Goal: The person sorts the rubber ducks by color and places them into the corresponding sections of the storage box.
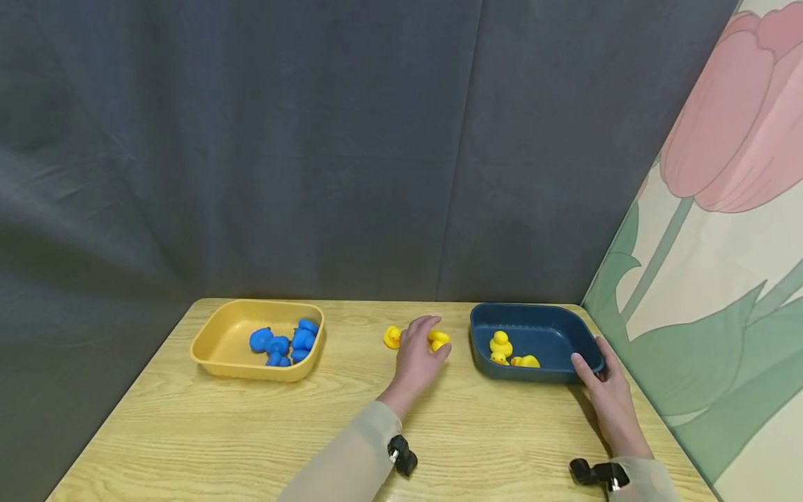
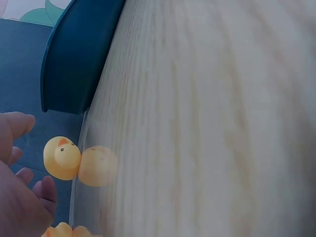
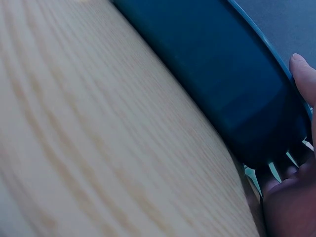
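Note:
On the table, my left hand (image 1: 419, 352) reaches over loose yellow rubber ducks, thumb and fingers apart. One rubber duck (image 1: 392, 337) sits left of the hand; more yellow (image 1: 439, 339) shows between thumb and fingers, partly hidden. In the left wrist view a duck (image 2: 62, 158) stands just beyond the fingertips, apart from them. My right hand (image 1: 611, 401) holds the dark blue plastic tub (image 1: 533, 374) at its near right corner, thumb at the rim and fingers along the outside. Several yellow ducks (image 1: 501, 344) lie inside that tub, toward its left.
A yellow tub (image 1: 251, 371) with several blue rubber ducks (image 1: 277, 345) stands at the table's far left. Behind the wooden table (image 1: 477, 432) hangs a dark grey curtain (image 1: 351, 153). A wall with painted tulips (image 1: 721, 279) borders the right side.

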`<action>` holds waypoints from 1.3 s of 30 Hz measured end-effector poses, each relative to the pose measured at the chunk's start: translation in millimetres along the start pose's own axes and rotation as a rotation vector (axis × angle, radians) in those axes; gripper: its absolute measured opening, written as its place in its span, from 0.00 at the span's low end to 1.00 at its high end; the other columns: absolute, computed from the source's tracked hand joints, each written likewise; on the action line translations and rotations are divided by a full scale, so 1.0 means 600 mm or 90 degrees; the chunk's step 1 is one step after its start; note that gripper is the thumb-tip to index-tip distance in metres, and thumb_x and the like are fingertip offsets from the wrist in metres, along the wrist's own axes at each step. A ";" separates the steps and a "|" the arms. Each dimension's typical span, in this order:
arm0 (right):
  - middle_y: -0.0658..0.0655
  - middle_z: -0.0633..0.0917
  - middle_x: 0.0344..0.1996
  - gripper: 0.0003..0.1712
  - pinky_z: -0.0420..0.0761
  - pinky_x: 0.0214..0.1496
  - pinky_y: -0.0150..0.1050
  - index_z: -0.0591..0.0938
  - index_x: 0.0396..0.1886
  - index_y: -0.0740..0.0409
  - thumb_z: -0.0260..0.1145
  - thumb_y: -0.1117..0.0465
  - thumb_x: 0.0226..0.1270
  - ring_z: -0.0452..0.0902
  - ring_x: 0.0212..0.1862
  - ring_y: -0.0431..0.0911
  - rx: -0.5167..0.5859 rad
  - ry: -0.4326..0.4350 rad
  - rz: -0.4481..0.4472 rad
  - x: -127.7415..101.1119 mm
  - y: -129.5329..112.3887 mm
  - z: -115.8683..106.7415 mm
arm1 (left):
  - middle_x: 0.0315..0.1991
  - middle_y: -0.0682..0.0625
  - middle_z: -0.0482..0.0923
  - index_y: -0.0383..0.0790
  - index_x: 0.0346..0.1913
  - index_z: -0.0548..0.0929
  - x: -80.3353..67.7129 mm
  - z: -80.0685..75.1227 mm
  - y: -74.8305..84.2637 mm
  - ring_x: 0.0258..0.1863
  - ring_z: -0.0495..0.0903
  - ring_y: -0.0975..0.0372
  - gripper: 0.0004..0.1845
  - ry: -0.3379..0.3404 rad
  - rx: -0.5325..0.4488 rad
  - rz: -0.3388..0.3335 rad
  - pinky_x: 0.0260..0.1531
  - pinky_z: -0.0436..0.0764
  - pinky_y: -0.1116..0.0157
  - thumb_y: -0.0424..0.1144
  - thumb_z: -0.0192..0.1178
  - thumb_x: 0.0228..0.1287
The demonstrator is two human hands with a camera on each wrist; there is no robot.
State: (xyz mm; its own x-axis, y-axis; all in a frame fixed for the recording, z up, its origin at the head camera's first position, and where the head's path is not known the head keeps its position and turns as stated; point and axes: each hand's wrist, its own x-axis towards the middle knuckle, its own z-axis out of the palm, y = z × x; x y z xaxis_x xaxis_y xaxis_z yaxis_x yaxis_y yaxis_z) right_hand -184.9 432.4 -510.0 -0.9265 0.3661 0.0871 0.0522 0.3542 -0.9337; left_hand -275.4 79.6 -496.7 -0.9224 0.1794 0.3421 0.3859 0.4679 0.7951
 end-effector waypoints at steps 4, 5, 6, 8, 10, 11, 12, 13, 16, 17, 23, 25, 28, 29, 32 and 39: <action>0.57 0.40 0.91 0.52 0.51 0.67 0.10 0.39 0.94 0.46 0.61 0.45 0.89 0.35 0.89 0.61 -0.001 -0.005 0.005 0.001 0.000 -0.001 | 0.78 0.41 0.72 0.39 0.77 0.79 0.000 -0.002 -0.004 0.73 0.72 0.41 0.32 -0.025 0.000 -0.011 0.71 0.77 0.43 0.36 0.75 0.73; 0.57 0.40 0.91 0.52 0.51 0.67 0.10 0.39 0.94 0.46 0.60 0.45 0.89 0.35 0.89 0.61 -0.003 -0.006 0.007 0.001 0.000 -0.001 | 0.78 0.41 0.72 0.39 0.77 0.79 -0.001 -0.003 -0.005 0.74 0.71 0.41 0.32 -0.031 -0.001 -0.014 0.71 0.77 0.43 0.36 0.75 0.73; 0.57 0.40 0.91 0.52 0.52 0.67 0.10 0.39 0.94 0.46 0.60 0.45 0.89 0.36 0.89 0.61 -0.004 -0.006 0.008 0.001 0.000 -0.001 | 0.79 0.41 0.72 0.40 0.78 0.79 -0.001 -0.003 -0.006 0.74 0.71 0.41 0.33 -0.040 -0.004 -0.020 0.72 0.76 0.43 0.36 0.75 0.73; 0.57 0.40 0.91 0.52 0.52 0.67 0.10 0.39 0.94 0.45 0.61 0.44 0.89 0.36 0.89 0.61 -0.004 -0.005 0.009 0.001 -0.001 -0.002 | 0.79 0.42 0.72 0.40 0.78 0.78 -0.001 -0.004 -0.007 0.75 0.70 0.40 0.33 -0.054 -0.006 -0.028 0.72 0.75 0.43 0.35 0.75 0.73; 0.57 0.40 0.91 0.52 0.52 0.66 0.10 0.39 0.94 0.45 0.60 0.44 0.89 0.36 0.89 0.61 -0.005 -0.005 0.010 0.001 -0.002 -0.002 | 0.80 0.43 0.72 0.41 0.79 0.77 -0.001 -0.005 -0.008 0.75 0.70 0.40 0.34 -0.065 -0.007 -0.036 0.73 0.75 0.43 0.35 0.74 0.73; 0.57 0.41 0.91 0.52 0.53 0.66 0.10 0.39 0.94 0.45 0.60 0.44 0.89 0.36 0.89 0.61 -0.006 -0.006 0.010 0.001 -0.003 -0.002 | 0.80 0.43 0.72 0.41 0.79 0.77 -0.001 -0.005 -0.008 0.75 0.70 0.40 0.34 -0.069 -0.008 -0.039 0.72 0.75 0.43 0.35 0.74 0.72; 0.57 0.40 0.91 0.52 0.53 0.66 0.10 0.39 0.94 0.45 0.60 0.43 0.89 0.36 0.89 0.61 -0.006 -0.006 0.010 0.000 -0.003 -0.002 | 0.80 0.43 0.72 0.41 0.79 0.77 -0.001 -0.005 -0.009 0.75 0.70 0.40 0.35 -0.072 -0.008 -0.041 0.72 0.76 0.43 0.35 0.74 0.72; 0.57 0.40 0.91 0.52 0.53 0.65 0.09 0.39 0.94 0.45 0.60 0.43 0.89 0.36 0.89 0.61 -0.007 -0.007 0.011 0.000 -0.003 -0.002 | 0.80 0.43 0.72 0.41 0.79 0.77 0.000 -0.004 -0.010 0.75 0.70 0.40 0.35 -0.073 -0.007 -0.043 0.72 0.76 0.43 0.34 0.74 0.72; 0.57 0.40 0.91 0.52 0.52 0.65 0.09 0.39 0.94 0.45 0.60 0.42 0.89 0.35 0.89 0.61 -0.008 -0.010 0.010 0.000 -0.003 -0.002 | 0.79 0.43 0.72 0.42 0.79 0.77 0.001 -0.002 -0.013 0.74 0.70 0.40 0.35 -0.078 0.000 -0.046 0.72 0.76 0.43 0.34 0.75 0.71; 0.56 0.40 0.91 0.52 0.52 0.65 0.09 0.39 0.94 0.44 0.60 0.43 0.89 0.35 0.89 0.61 -0.008 -0.012 0.010 0.000 -0.003 -0.003 | 0.79 0.43 0.72 0.42 0.79 0.77 0.001 -0.001 -0.013 0.74 0.70 0.40 0.35 -0.080 0.003 -0.046 0.72 0.76 0.43 0.34 0.75 0.71; 0.56 0.40 0.91 0.51 0.53 0.67 0.11 0.39 0.94 0.43 0.59 0.43 0.89 0.35 0.89 0.60 -0.002 -0.012 0.007 0.000 0.000 -0.003 | 0.77 0.43 0.75 0.42 0.77 0.79 0.004 0.002 -0.014 0.73 0.72 0.39 0.35 -0.085 0.048 -0.033 0.70 0.77 0.45 0.34 0.77 0.69; 0.56 0.40 0.91 0.51 0.54 0.68 0.11 0.39 0.94 0.43 0.59 0.43 0.89 0.35 0.89 0.59 -0.001 -0.011 0.008 0.000 0.001 -0.003 | 0.75 0.42 0.76 0.41 0.76 0.80 0.004 0.003 -0.013 0.72 0.73 0.39 0.34 -0.082 0.064 -0.025 0.70 0.78 0.45 0.33 0.77 0.68; 0.55 0.40 0.91 0.51 0.54 0.68 0.11 0.39 0.94 0.43 0.59 0.43 0.89 0.35 0.89 0.59 0.001 -0.010 0.011 0.001 0.001 -0.002 | 0.72 0.41 0.78 0.41 0.74 0.82 0.004 0.003 -0.012 0.70 0.74 0.40 0.33 -0.075 0.074 -0.022 0.68 0.79 0.45 0.32 0.78 0.67; 0.56 0.40 0.91 0.51 0.54 0.69 0.12 0.39 0.94 0.43 0.60 0.43 0.89 0.35 0.89 0.59 0.003 -0.009 0.012 0.001 0.000 -0.002 | 0.72 0.41 0.78 0.41 0.74 0.82 0.004 0.004 -0.011 0.70 0.75 0.40 0.32 -0.074 0.075 -0.024 0.67 0.79 0.45 0.32 0.78 0.67; 0.55 0.40 0.91 0.51 0.54 0.70 0.12 0.39 0.94 0.44 0.60 0.44 0.89 0.35 0.89 0.58 0.009 -0.007 0.016 0.002 0.000 -0.002 | 0.69 0.40 0.78 0.42 0.72 0.83 0.004 0.005 -0.009 0.68 0.75 0.41 0.31 -0.070 0.077 -0.030 0.65 0.81 0.45 0.32 0.78 0.67; 0.55 0.39 0.91 0.51 0.53 0.71 0.13 0.39 0.94 0.44 0.60 0.44 0.89 0.35 0.89 0.58 0.010 -0.008 0.021 0.004 0.001 -0.002 | 0.66 0.41 0.79 0.42 0.70 0.85 0.003 0.006 -0.009 0.66 0.76 0.43 0.29 -0.065 0.089 -0.038 0.63 0.81 0.46 0.31 0.77 0.68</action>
State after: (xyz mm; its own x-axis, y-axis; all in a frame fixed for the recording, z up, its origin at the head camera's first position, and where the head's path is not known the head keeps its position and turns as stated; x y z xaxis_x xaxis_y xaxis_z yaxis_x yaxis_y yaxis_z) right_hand -186.6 434.6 -510.0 -0.9290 0.3664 0.0526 0.0766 0.3294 -0.9411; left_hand -279.5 80.5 -502.0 -0.9435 0.2310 0.2378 0.3303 0.5953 0.7325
